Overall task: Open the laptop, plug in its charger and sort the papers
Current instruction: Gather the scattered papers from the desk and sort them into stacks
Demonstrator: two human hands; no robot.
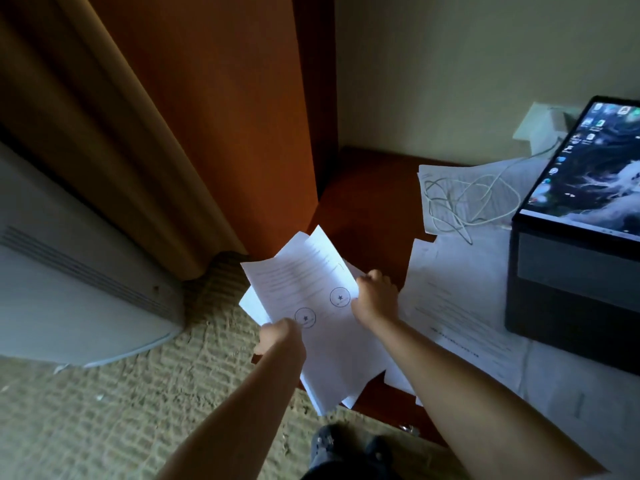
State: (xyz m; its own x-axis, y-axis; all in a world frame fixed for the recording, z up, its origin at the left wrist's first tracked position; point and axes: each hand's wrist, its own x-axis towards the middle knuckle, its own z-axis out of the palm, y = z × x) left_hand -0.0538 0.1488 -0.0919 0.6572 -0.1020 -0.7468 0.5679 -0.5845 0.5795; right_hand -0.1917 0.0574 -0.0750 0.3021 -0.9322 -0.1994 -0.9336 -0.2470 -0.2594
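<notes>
Both forearms are reaching out from me, left hand (277,336) and right hand (375,294) pinching opposite edges of the papers (308,282) at the worktop's (367,199) near-left corner. I'm judging them light, floppy, slippery; edge grips suit.

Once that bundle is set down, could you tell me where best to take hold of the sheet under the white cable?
Probably its bare near-left corner: that sheet lies flat, and the cable loops across its middle. Come from the left, over the bare desk, with the left hand, and slide it out.
</notes>
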